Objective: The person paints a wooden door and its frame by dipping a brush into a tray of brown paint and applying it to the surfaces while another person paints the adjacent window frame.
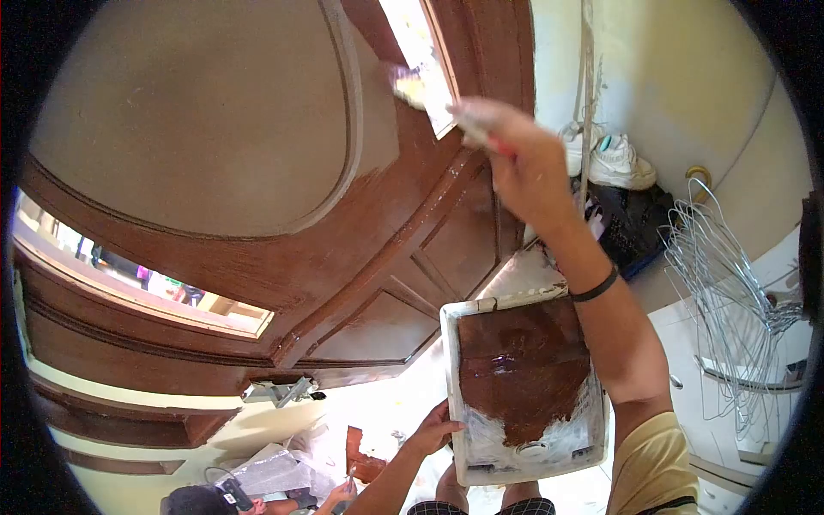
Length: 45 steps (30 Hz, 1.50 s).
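**Brush raised to the door, paint tray held below**

Nearest to the camera is the right arm in a yellow sleeve, with a thin black wristband (pixel 595 287). The right hand (pixel 524 167) is lifted high, and its fingers are closed around the handle of a paintbrush with pale bristles (pixel 410 86); the picture is blurred there. The bristles lie just beyond the fingertips, against the large wooden door, painted brown with pale unpainted panels (pixel 257 266), near its narrow glass opening.

Lower down, the left hand (pixel 436 429) grips the left edge of a white rectangular plastic paint tray smeared with brown paint (pixel 524 378); the fingers curl over the rim and the thumb side is under it. The tray is tilted and lies just beside the right forearm.

To the right of the raised hand, a pair of white sport shoes (pixel 614 159) sits on a dark bag, and farther right hangs a bundle of grey wire hangers (pixel 721 275). Below the left hand, another person with dark hair (pixel 193 500) is crouched near the floor.
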Each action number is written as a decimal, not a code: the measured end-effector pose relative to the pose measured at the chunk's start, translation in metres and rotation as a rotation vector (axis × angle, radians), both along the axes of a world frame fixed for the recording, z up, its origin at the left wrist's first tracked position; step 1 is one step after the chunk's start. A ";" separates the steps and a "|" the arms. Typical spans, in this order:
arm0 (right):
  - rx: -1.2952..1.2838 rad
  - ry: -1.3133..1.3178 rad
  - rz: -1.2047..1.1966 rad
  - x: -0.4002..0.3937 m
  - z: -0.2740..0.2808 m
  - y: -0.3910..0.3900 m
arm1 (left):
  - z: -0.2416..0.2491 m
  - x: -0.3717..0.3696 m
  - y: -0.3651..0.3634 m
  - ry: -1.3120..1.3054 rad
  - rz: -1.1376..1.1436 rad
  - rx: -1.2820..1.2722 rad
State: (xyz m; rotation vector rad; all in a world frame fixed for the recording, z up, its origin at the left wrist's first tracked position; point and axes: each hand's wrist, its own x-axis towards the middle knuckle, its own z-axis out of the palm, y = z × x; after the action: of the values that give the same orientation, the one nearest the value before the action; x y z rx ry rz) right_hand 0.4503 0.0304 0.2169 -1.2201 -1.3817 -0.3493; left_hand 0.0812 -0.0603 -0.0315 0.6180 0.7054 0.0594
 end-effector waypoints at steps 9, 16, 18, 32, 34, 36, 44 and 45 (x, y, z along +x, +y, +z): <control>-0.328 -0.105 0.015 0.000 -0.073 -0.032 | -0.004 -0.005 -0.004 -0.019 0.005 -0.016; 0.211 -0.230 -0.035 0.012 0.047 0.007 | 0.005 -0.004 -0.004 0.051 -0.011 0.005; 0.286 -0.115 -0.005 0.004 0.075 0.007 | 0.007 -0.003 -0.005 0.067 -0.017 0.001; -0.403 0.027 -0.114 -0.027 -0.090 -0.105 | -0.019 -0.002 0.008 0.019 0.139 0.107; -0.576 0.209 -0.124 -0.035 -0.096 -0.145 | -0.021 0.000 0.011 -0.013 0.170 0.110; -0.686 0.283 -0.096 -0.044 -0.104 -0.173 | -0.022 0.002 0.018 -0.040 0.169 0.122; -0.971 0.078 -0.005 -0.088 -0.134 -0.199 | -0.021 0.006 0.017 -0.039 0.175 0.115; -0.946 0.051 -0.008 -0.091 -0.139 -0.196 | -0.019 0.008 0.015 -0.043 0.183 0.126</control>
State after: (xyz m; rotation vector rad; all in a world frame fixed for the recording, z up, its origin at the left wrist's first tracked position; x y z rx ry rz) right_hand 0.3592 -0.1652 0.0774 -1.9682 -1.5389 0.3911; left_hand 0.0891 -0.0450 -0.0510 0.6694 0.7186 0.2881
